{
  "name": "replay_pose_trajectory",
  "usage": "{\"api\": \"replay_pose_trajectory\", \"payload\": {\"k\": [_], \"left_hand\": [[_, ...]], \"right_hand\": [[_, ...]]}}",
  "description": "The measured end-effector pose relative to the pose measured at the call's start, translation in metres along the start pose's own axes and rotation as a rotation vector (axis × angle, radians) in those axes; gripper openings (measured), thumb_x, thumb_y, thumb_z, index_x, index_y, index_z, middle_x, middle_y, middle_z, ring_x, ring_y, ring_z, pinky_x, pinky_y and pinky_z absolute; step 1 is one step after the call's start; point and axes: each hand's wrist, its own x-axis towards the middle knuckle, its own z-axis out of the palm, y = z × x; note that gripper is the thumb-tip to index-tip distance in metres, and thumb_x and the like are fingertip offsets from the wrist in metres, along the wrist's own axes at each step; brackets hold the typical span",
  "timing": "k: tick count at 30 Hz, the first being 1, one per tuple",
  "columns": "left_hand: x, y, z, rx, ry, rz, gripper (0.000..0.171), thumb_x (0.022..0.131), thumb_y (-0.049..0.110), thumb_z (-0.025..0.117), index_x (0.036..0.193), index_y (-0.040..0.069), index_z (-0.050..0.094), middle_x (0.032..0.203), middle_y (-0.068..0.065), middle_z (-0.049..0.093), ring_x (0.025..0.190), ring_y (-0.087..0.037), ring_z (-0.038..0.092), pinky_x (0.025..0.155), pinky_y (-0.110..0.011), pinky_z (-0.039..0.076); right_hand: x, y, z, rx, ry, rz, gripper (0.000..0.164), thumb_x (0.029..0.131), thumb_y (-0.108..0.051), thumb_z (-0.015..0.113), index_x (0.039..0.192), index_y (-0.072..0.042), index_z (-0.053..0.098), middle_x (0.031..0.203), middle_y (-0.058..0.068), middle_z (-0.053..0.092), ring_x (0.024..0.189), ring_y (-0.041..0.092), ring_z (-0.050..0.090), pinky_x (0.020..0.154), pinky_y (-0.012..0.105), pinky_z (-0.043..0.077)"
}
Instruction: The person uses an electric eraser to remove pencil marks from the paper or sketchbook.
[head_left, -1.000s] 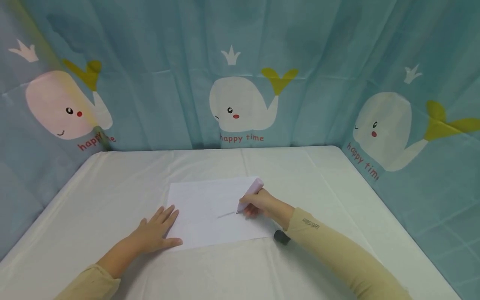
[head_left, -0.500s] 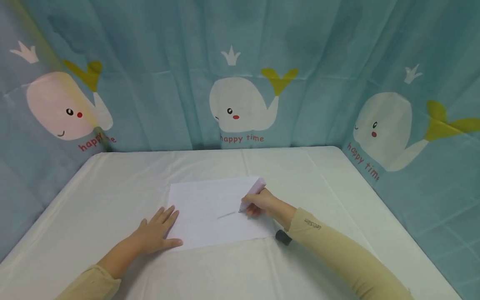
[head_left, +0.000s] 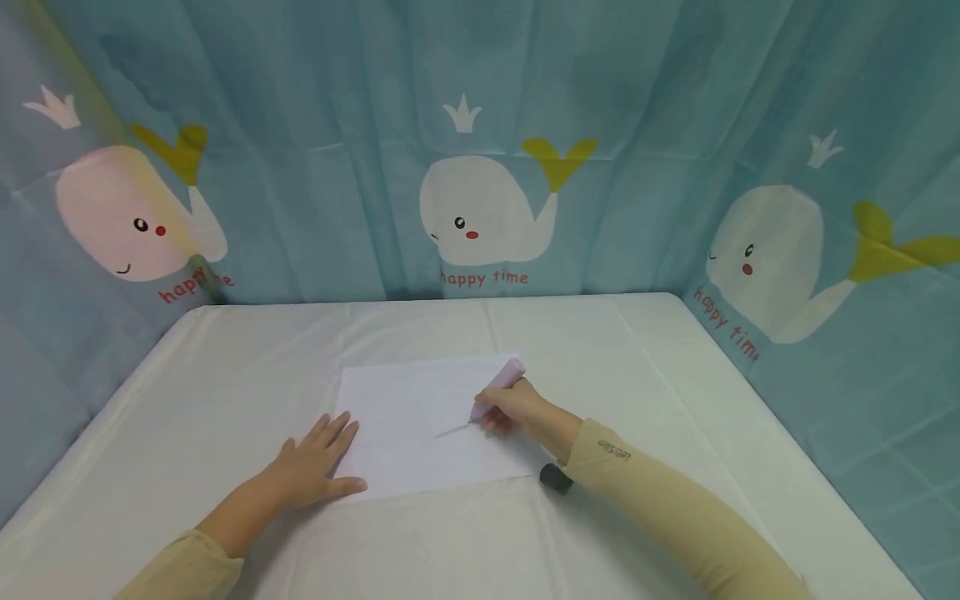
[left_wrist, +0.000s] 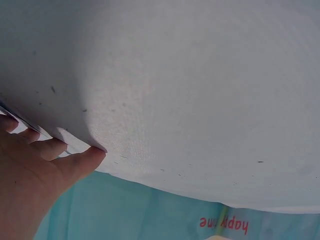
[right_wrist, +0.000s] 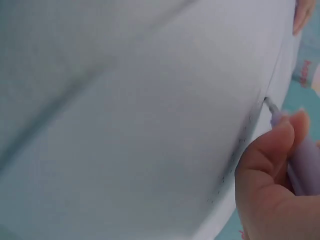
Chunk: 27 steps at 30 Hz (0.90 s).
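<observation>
A white sheet of paper (head_left: 397, 400) lies on the table and bears one short, thin dark line (head_left: 452, 431). Slanted over the paper, a lilac marker (head_left: 501, 381) is held between the thumb and fingers of my right hand (head_left: 517, 408); its tip touches the paper or hovers just over it, at the line's right end. In the right wrist view the thumb and a fingertip pinch the marker (right_wrist: 306, 165) low, near its tip. My left hand (head_left: 315, 462) rests with spread fingers on the paper's left edge, thumb at its near corner.
White cloth covers the table (head_left: 420, 542). A small black cylindrical thing (head_left: 556, 478) shows beneath the right cuff. Blue curtain (head_left: 330, 208) with printed whales closes in the back and both sides.
My right hand and the marker shifted slightly right, then back left to the line's right end. The black cylindrical thing shifted with the right arm. My left hand stayed in place.
</observation>
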Motion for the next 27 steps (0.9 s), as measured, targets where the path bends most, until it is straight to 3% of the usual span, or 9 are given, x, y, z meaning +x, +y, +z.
{"api": "replay_pose_trajectory", "payload": {"k": [27], "left_hand": [[-0.0006,-0.0023,-0.0003,-0.01,-0.003,0.007,0.094,0.085,0.055,0.065,0.147,-0.007,0.031,0.154,-0.029,0.021,0.139,-0.054,0.014,0.094,-0.081,0.013]], "right_hand": [[0.0025,-0.001,-0.0025,0.013,0.014,-0.009,0.024,0.087,-0.009,0.067,0.103,0.003,0.055,0.066,0.008,0.061,0.051,0.012,0.056,0.052,0.022,0.047]]}}
